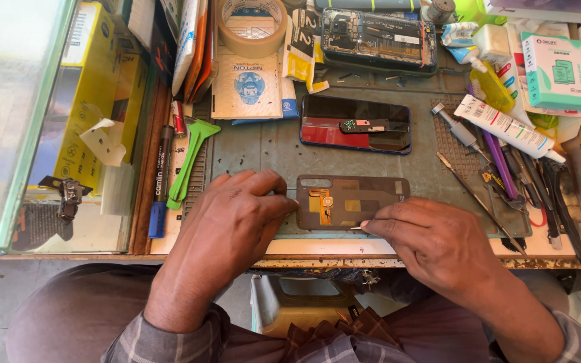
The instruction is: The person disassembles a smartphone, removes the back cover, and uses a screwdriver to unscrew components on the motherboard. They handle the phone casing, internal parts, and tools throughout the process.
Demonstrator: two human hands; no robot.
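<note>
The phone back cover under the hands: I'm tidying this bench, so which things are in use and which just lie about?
In use: phone back cover, steadied by the left hand; thin metal tool in the right hand.

Lying about: tape roll, green pry tool, opened phone, white tube, blue-framed phone.

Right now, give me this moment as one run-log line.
left hand steadies phone back cover | right hand pinches thin tool at cover's lower edge
</note>
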